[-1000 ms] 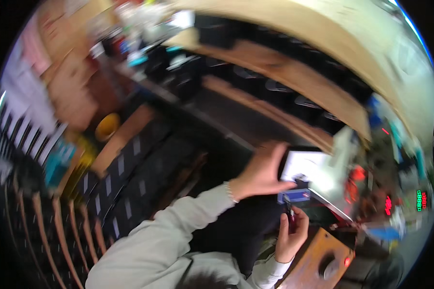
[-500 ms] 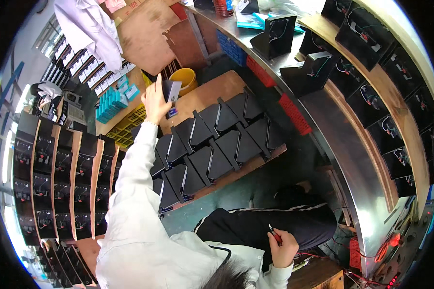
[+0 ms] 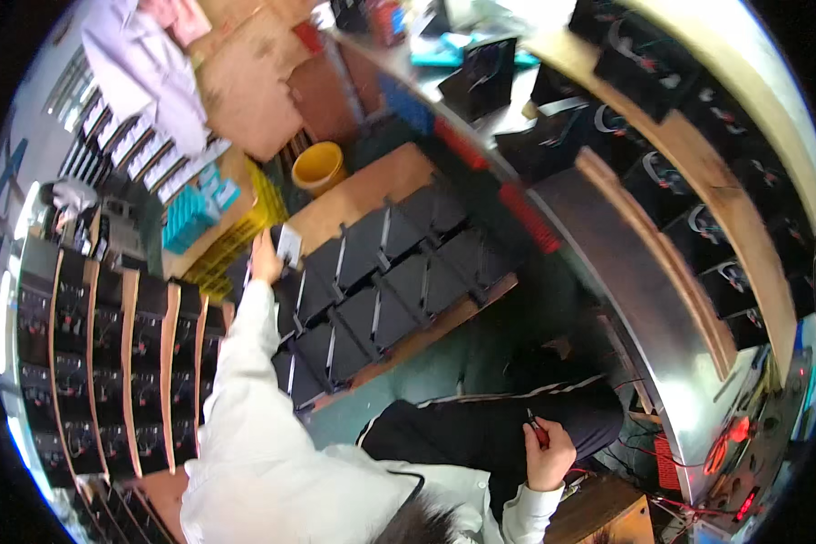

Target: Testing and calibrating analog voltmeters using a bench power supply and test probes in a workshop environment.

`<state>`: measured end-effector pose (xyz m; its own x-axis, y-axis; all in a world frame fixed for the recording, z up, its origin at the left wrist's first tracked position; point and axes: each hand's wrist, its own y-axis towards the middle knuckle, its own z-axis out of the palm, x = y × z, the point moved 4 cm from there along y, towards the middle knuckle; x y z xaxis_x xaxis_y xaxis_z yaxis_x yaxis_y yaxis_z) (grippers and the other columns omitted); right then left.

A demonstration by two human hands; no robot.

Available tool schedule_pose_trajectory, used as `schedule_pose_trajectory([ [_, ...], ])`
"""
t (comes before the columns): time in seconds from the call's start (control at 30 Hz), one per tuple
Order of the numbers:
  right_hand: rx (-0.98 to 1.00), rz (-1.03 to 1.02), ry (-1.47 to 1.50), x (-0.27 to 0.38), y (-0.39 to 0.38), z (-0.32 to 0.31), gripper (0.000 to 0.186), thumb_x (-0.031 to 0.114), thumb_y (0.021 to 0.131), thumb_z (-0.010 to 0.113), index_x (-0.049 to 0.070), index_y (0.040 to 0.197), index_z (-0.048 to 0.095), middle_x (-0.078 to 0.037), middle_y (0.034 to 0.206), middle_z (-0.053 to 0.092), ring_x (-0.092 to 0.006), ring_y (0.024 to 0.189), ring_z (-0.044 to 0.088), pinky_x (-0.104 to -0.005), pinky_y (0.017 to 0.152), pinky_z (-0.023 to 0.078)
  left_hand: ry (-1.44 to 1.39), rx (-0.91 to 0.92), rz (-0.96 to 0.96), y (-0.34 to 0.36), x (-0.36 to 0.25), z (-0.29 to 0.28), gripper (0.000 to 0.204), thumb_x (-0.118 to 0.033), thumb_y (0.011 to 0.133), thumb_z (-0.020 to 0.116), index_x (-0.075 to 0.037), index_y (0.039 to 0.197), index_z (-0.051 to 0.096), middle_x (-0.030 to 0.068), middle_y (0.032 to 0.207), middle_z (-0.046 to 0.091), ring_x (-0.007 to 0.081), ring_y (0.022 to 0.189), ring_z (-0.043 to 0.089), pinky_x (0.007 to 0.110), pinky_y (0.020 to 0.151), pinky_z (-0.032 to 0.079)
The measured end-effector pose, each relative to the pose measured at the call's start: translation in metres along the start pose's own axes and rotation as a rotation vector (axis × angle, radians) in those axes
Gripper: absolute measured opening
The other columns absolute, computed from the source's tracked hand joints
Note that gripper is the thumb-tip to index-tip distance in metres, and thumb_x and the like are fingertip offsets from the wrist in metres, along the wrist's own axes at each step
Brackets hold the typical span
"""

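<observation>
Black and pale, a small case (image 3: 287,246) is gripped in the left hand (image 3: 265,261) beside the rows of dark boxes (image 3: 404,295); blur softens its outline, and the thumb is hard to make out. Above the dark trousers (image 3: 471,431), the right hand (image 3: 550,461) pinches a red-handled tool (image 3: 541,436) — its lower end is covered by the palm, its tip thin and indistinct.
</observation>
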<state>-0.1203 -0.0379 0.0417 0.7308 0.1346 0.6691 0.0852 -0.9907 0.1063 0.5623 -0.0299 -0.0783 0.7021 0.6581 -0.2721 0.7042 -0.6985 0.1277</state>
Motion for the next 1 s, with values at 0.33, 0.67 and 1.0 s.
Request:
schedule_pose_trajectory([
  [0.33, 0.082, 0.315, 0.235, -0.114, 0.101, 0.046, 0.032, 0.037, 0.087, 0.074, 0.004, 0.088, 0.074, -0.009, 0.071, 0.073, -0.0237, 0.067, 0.073, -0.0364, 0.065, 0.056, -0.984, 0.384, 0.439, -0.103, -0.319, -0.148, 0.053, -0.01, 0.09, 0.07, 0.003, 0.138, 0.052, 0.0169, 0.127, 0.065, 0.0246, 0.112, 0.064, 0.034, 0.097, 0.05],
  [0.67, -0.221, 0.218, -0.017, -0.099, 0.089, 0.045, 0.03, 0.036, 0.082, 0.078, 0.008, 0.089, 0.074, -0.013, 0.079, 0.073, -0.0308, 0.077, 0.073, -0.0401, 0.072, 0.058, -2.11, 1.315, 0.486, -0.162, -0.665, -0.254, 0.07, -0.042, 0.099, 0.061, 0.004, 0.145, 0.036, 0.0303, 0.145, 0.043, 0.0508, 0.138, 0.039, 0.063, 0.116, 0.034],
  [1.0, -0.315, 0.175, 0.108, -0.117, 0.084, 0.041, 0.032, 0.04, 0.083, 0.076, 0.008, 0.086, 0.074, -0.016, 0.08, 0.073, -0.0357, 0.076, 0.072, -0.0446, 0.072, 0.057, -2.267, 1.192, 0.568, -0.169, -0.672, -0.271, 0.013, -0.002, 0.094, 0.052, 0.004, 0.097, 0.063, 0.0202, 0.11, 0.069, 0.0366, 0.109, 0.066, 0.06, 0.102, 0.051],
])
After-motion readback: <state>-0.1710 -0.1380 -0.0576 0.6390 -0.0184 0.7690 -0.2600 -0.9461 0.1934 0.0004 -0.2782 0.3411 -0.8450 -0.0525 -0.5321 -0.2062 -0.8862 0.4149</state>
